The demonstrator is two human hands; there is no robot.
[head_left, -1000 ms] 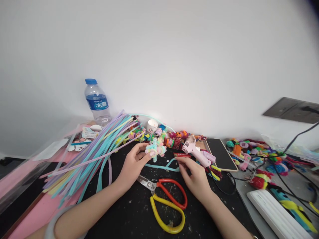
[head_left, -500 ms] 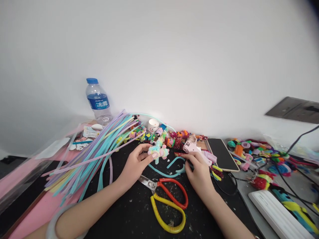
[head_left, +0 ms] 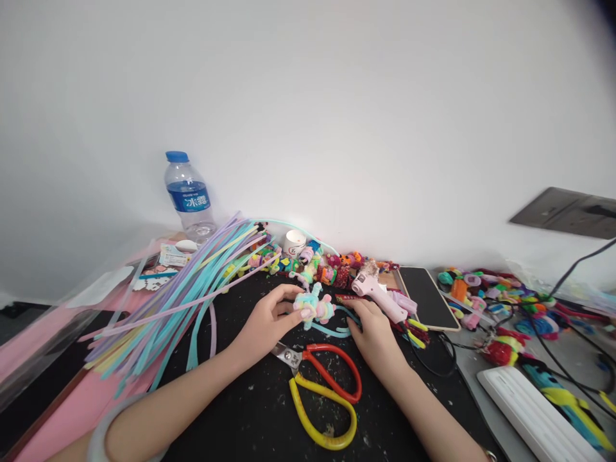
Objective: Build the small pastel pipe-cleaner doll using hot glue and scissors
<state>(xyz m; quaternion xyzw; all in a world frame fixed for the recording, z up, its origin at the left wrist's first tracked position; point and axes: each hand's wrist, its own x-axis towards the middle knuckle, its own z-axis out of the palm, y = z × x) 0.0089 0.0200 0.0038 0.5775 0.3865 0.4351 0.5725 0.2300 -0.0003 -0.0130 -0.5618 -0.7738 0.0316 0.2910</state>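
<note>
Near the middle of the black mat, my left hand [head_left: 269, 321] pinches a small pastel fuzzy figure [head_left: 310, 307] between thumb and fingers. My right hand [head_left: 375, 330] is a little to the right, its fingers bent down over the end of a curved light-blue fuzzy stem [head_left: 332, 331]; whether it grips the stem is hidden. Scissors with one red and one yellow handle [head_left: 330, 443] lie below the hands, blades toward my left hand. A pink glue gun [head_left: 382, 296] rests just beyond my right hand.
Long pastel stems [head_left: 192, 289] spread at the left, near a water bottle [head_left: 188, 196]. Colourful fuzzy figures and a paper cup [head_left: 294, 244] line the wall. To the right are a dark tablet [head_left: 426, 298], more fuzzy pieces, cables and a white power strip [head_left: 534, 410].
My left hand has moved slightly right with the figure, which has turned. My right hand has shifted slightly left, and less of the blue stem's curve shows.
</note>
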